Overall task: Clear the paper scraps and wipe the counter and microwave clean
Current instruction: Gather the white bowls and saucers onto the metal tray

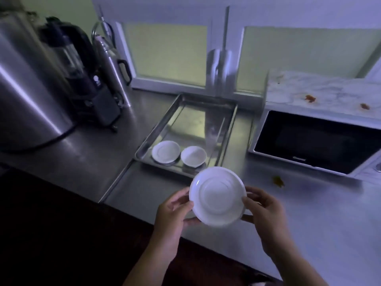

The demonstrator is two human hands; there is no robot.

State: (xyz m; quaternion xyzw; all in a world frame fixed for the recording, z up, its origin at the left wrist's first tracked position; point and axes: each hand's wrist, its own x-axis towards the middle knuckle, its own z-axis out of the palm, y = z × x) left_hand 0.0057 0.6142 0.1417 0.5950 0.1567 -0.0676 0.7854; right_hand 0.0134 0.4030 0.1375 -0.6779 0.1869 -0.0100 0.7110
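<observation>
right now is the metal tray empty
No, a white saucer and a small white bowl sit in the metal tray.

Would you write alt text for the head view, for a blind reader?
The left hand and right hand hold a white saucer over a steel counter; behind it a metal tray holds two dishes, beside a stained microwave.

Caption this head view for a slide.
Left hand and right hand hold a white saucer above the stained steel counter.

Kitchen, steel counter (86, 162), microwave (317, 141), kettle (82, 65)
</observation>
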